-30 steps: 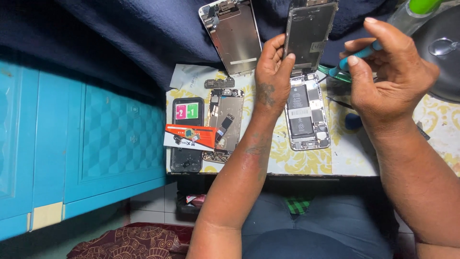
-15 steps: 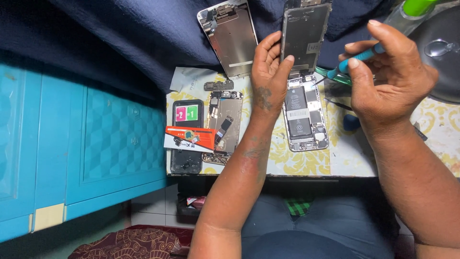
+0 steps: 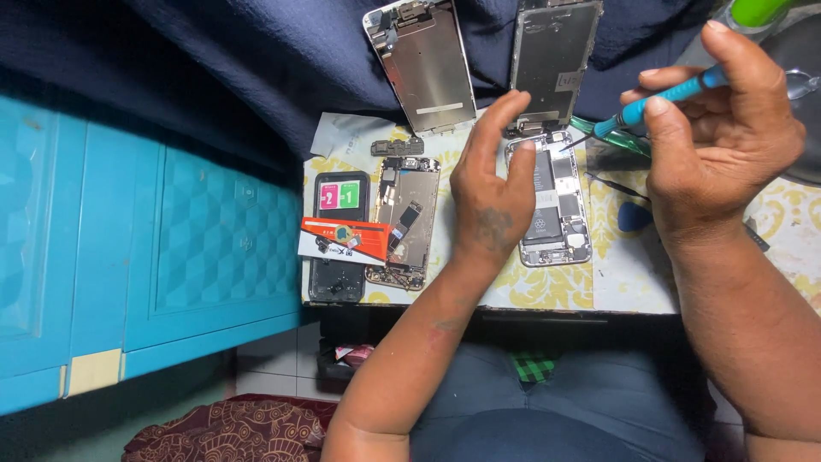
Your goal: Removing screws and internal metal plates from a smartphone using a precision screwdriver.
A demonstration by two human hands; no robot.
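- Phone (image 3: 547, 201) lies opened on the surface (image 3: 633, 287), back shell up, battery and board showing, just in front of the person; its screen panel (image 3: 554, 60) is tilted up at the far end and leans on the dark cloth (image 3: 214, 77).
- Left hand (image 3: 492, 192) rests on the phone's left edge, fingers spread and slightly curled, fingertips near the hinge end where the panel meets the shell; it holds nothing.
- Right hand (image 3: 723, 145) is closed on a teal screwdriver (image 3: 658, 98), pinched between thumb and fingers, its thin tip pointing toward the phone's upper right corner and hovering just above it.
- Judgement: the step is fine tool work at the top of the shell, near the panel's cables. Pressing the shell flat with the left hand would stop it sliding.
- Judgement: the tip should come straight down onto the fastener, with light pressure, so it does not slip onto the board or battery.
- Judgement: the raised panel should not swing further back, as that would strain its cables.
- Second panel (image 3: 423, 64) leans on the cloth to the left; a second open shell (image 3: 406, 218), a dark phone (image 3: 340, 235) and an orange packet (image 3: 342, 238) lie left of the hand, well apart from the work.
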